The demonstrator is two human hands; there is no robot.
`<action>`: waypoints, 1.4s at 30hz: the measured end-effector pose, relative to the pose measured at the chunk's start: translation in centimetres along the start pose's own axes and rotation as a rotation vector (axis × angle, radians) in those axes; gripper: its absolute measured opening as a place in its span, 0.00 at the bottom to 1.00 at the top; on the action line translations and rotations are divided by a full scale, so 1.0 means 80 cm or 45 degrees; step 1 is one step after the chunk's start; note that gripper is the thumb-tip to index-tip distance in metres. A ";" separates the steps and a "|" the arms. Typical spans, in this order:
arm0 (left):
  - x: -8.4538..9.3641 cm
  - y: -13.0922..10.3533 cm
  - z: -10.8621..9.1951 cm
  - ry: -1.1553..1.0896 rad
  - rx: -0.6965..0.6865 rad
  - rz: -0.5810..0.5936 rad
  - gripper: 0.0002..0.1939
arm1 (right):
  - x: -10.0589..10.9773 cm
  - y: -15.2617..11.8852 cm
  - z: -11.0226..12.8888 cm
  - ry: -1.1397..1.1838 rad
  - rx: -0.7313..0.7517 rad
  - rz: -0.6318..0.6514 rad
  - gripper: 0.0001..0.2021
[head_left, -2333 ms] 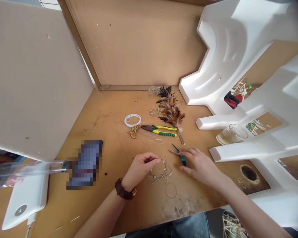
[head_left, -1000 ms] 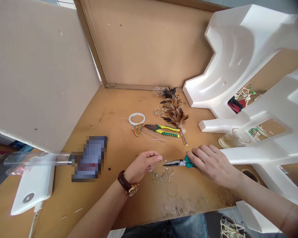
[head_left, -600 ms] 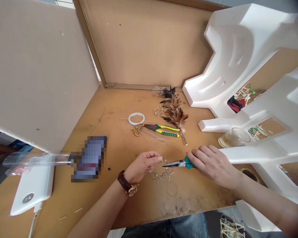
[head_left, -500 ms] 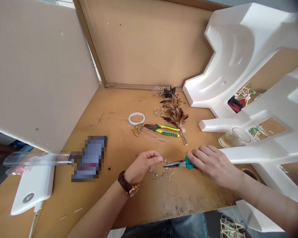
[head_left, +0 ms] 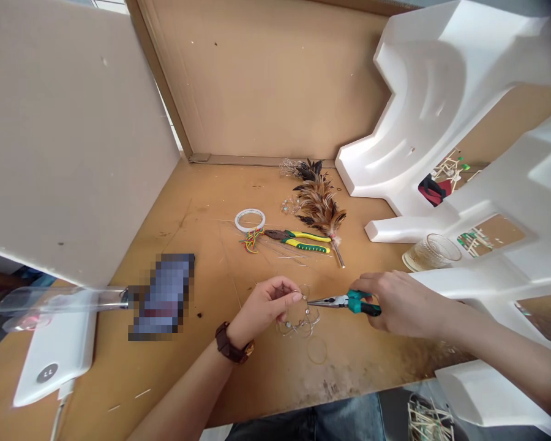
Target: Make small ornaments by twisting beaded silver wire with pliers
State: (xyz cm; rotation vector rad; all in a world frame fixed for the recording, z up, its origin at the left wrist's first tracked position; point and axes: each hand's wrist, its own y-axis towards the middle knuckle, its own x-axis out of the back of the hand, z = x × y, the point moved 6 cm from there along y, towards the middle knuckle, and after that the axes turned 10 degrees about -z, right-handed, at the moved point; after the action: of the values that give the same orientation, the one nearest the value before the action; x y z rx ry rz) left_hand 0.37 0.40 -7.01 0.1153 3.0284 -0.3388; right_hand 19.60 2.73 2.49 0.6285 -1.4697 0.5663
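Head view has my left hand [head_left: 272, 300] pinching the thin, shiny beaded wire [head_left: 298, 326], its loops spreading above or on the scuffed counter [head_left: 211, 257] near the front edge. My right grip [head_left: 381, 301] is closed on the smooth teal-and-black handles of the needle-nose pliers [head_left: 351, 301]; I can't tell whether their slim metal tips touch the wire. Beyond, I see a fluffy brown feather duster [head_left: 320, 205]. Moulded white foam [head_left: 422, 79] bounds the right side, while bare surface opens left of my pinching fingers.
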 end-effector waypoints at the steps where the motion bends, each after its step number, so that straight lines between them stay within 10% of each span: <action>1: 0.001 -0.001 -0.002 0.002 0.014 0.031 0.14 | -0.002 -0.001 -0.001 0.051 0.011 0.053 0.10; 7: 0.000 -0.008 -0.020 0.416 -0.196 0.167 0.15 | 0.001 -0.007 -0.006 0.157 0.008 0.146 0.12; 11: 0.001 -0.006 -0.023 0.548 -0.348 0.090 0.17 | 0.014 -0.004 0.000 0.018 0.064 -0.089 0.12; 20: 0.001 0.001 -0.006 0.367 -0.123 0.093 0.18 | 0.011 -0.006 0.044 -0.488 0.578 -0.322 0.13; 42: -0.003 0.000 -0.002 0.308 0.004 0.110 0.18 | 0.011 -0.001 0.058 -0.557 0.677 -0.317 0.15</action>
State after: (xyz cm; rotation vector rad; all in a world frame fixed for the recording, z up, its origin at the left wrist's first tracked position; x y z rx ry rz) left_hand 0.61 0.40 -6.84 0.3075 3.2474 -0.3459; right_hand 16.37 -0.56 3.40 1.4037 -1.6152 0.6536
